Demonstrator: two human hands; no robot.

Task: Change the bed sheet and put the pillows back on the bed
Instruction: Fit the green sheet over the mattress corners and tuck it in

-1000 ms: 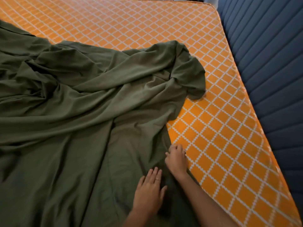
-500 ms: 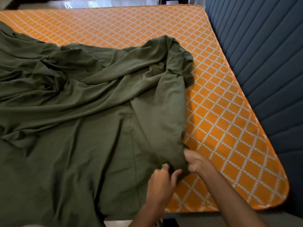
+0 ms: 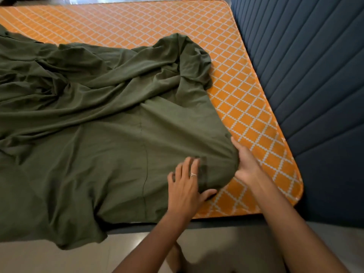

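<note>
An olive green sheet lies rumpled over the left and middle of an orange mattress with a white diamond pattern. The sheet's near part hangs over the bed's front edge at the lower left. My left hand rests flat on the sheet near its right hem, fingers spread and a ring on one finger. My right hand holds the sheet's right edge beside the mattress's near right corner. Its fingers are straight and its thumb is hidden under the cloth. No pillows are in view.
A dark blue padded panel with stitched ribs runs along the mattress's right side. Pale floor tiles lie below the bed's front edge, where a dark frame strip shows. The mattress's far and right strips are bare.
The view has pulled back from the bed. Both hands have drawn the sheet's corner toward the mattress's near right corner, and my left hand has let go and flattened on the cloth.
</note>
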